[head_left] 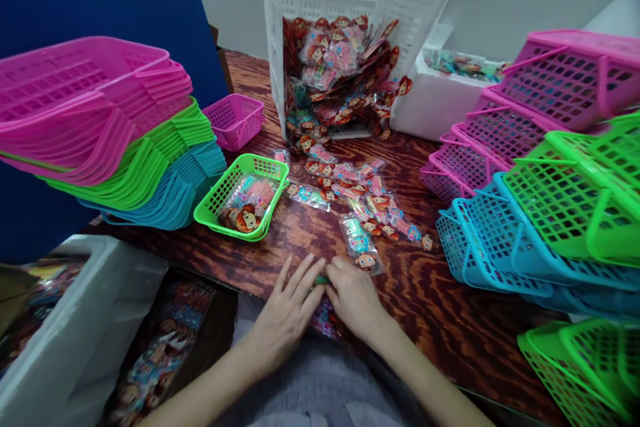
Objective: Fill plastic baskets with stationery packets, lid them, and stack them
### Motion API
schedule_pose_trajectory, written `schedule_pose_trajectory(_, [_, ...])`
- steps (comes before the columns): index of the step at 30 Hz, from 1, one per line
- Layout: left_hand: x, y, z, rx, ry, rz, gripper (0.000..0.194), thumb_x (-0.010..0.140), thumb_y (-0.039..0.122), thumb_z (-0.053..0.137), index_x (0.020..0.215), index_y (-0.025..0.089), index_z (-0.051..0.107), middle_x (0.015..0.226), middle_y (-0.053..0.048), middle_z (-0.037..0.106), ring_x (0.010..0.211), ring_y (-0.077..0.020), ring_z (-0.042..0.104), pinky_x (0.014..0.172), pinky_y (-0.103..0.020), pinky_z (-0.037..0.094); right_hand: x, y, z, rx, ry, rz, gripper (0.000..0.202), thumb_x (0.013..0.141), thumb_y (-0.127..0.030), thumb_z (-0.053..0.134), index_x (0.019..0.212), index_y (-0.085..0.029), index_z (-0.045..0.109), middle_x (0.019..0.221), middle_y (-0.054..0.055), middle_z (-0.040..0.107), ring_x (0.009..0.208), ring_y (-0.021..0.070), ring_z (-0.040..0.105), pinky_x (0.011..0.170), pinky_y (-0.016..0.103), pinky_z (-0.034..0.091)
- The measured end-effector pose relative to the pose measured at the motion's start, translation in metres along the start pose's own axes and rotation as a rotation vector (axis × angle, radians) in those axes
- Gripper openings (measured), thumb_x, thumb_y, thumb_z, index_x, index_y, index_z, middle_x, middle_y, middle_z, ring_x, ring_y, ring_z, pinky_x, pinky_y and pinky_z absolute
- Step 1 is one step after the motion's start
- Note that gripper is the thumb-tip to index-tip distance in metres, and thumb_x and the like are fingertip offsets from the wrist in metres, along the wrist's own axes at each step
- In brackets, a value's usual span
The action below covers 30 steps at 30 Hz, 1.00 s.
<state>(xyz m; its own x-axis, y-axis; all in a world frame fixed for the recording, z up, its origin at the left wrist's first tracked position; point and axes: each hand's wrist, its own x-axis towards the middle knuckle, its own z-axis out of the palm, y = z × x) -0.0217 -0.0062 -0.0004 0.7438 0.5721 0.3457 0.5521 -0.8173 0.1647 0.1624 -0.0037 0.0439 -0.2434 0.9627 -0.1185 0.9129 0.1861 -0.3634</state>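
Both hands meet at the table's front edge, over a small colourful packet [325, 320] that they mostly cover. My left hand [290, 310] lies over its left side, fingers spread and pointing forward. My right hand [356, 297] has its fingers curled together at the packet's top, by a bit of green. Just beyond the hands lies a clear packet with a doll-face figure [357, 237]. More such packets [345, 180] are scattered up to the white crate. A green basket [203, 213] with several packets inside stands to the left.
A tall white crate [275, 33] spills packets at the back. Nested pink, green and blue baskets [155, 173] stand left, with a small pink basket [235, 121] beside them. Stacked baskets [525, 240] fill the right. A white foam box [85, 333] is at lower left.
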Motion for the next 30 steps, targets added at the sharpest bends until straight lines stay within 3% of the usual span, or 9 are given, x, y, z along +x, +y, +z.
schedule_pose_trajectory(4, [0.012,-0.002,-0.005,0.015,-0.168,-0.031,0.061,0.087,0.007,0.042,0.147,0.013,0.034,0.124,-0.012,0.058,0.113,-0.0247,0.053,0.119,-0.06,0.008,0.006,0.016,-0.011,0.204,-0.093,-0.042,0.016,0.093,-0.016,0.055,0.082,-0.02,0.067,0.088,0.001,0.066,0.083,0.0143,0.061,0.074,0.024,0.042])
schedule_pose_trajectory(6, [0.018,-0.002,-0.007,0.021,-0.256,-0.077,0.059,0.086,0.009,0.045,0.144,0.011,0.038,0.111,-0.009,0.061,0.102,-0.0248,0.054,0.119,-0.059,0.014,0.008,0.036,-0.016,0.18,-0.025,0.108,0.023,0.097,-0.028,0.054,0.08,-0.021,0.068,0.087,0.002,0.067,0.084,0.0161,0.061,0.076,0.026,0.042])
schedule_pose_trajectory(10, [0.028,-0.001,-0.012,-0.042,-0.375,-0.127,0.037,0.084,0.012,0.051,0.12,0.014,0.058,0.11,-0.009,0.058,0.104,-0.027,0.051,0.11,-0.052,0.033,0.021,0.074,-0.009,-0.152,0.262,0.56,0.031,0.096,-0.042,0.054,0.102,-0.015,0.068,0.114,0.016,0.062,0.109,0.0294,0.055,0.085,0.036,0.043])
schedule_pose_trajectory(14, [0.029,0.002,-0.011,-0.053,-0.43,-0.176,0.037,0.087,0.011,0.048,0.123,0.018,0.056,0.114,-0.009,0.057,0.102,-0.0277,0.05,0.094,-0.046,0.044,0.045,0.085,0.003,-0.212,0.31,0.651,0.05,0.089,-0.05,0.062,0.116,-0.008,0.062,0.126,0.023,0.052,0.116,0.0367,0.048,0.09,0.043,0.043])
schedule_pose_trajectory(19, [0.024,0.002,-0.007,-0.054,-0.426,-0.172,0.04,0.087,0.013,0.05,0.127,0.017,0.053,0.119,-0.01,0.057,0.104,-0.0281,0.049,0.094,-0.045,0.043,0.055,0.083,0.005,-0.005,0.286,0.565,0.03,0.08,-0.027,0.07,0.105,-0.015,0.06,0.119,0.017,0.054,0.117,0.0317,0.048,0.092,0.037,0.042])
schedule_pose_trajectory(23, [0.02,0.002,-0.007,-0.065,-0.376,-0.155,0.042,0.087,0.012,0.049,0.129,0.016,0.053,0.121,-0.01,0.057,0.105,-0.0274,0.049,0.097,-0.045,0.042,0.031,0.08,0.002,0.09,0.172,0.458,0.019,0.075,-0.014,0.065,0.09,-0.022,0.056,0.094,0.002,0.061,0.087,0.0189,0.059,0.073,0.026,0.041])
schedule_pose_trajectory(26, [0.018,0.002,-0.006,-0.07,-0.334,-0.127,0.042,0.089,0.011,0.048,0.13,0.016,0.052,0.12,-0.01,0.058,0.106,-0.0264,0.051,0.1,-0.044,0.041,0.008,0.071,-0.001,0.167,0.104,0.389,0.032,0.079,-0.013,0.061,0.108,-0.023,0.054,0.08,-0.003,0.062,0.073,0.0174,0.059,0.066,0.026,0.039])
schedule_pose_trajectory(28, [0.017,0.002,-0.005,-0.073,-0.3,-0.117,0.041,0.088,0.011,0.049,0.129,0.016,0.053,0.122,-0.011,0.058,0.111,-0.0265,0.051,0.103,-0.044,0.04,0.0,0.059,-0.003,0.162,0.137,0.298,0.051,0.081,-0.011,0.061,0.128,-0.022,0.047,0.093,0.001,0.066,0.085,0.0197,0.062,0.075,0.028,0.042])
schedule_pose_trajectory(30, [0.016,0.001,-0.004,-0.066,-0.235,-0.106,0.04,0.087,0.012,0.052,0.127,0.016,0.054,0.135,-0.014,0.052,0.127,-0.0299,0.044,0.109,-0.047,0.035,-0.003,0.045,-0.003,0.105,0.17,0.18,0.05,0.083,-0.011,0.062,0.13,-0.021,0.047,0.106,0.006,0.066,0.098,0.0222,0.061,0.085,0.031,0.043])
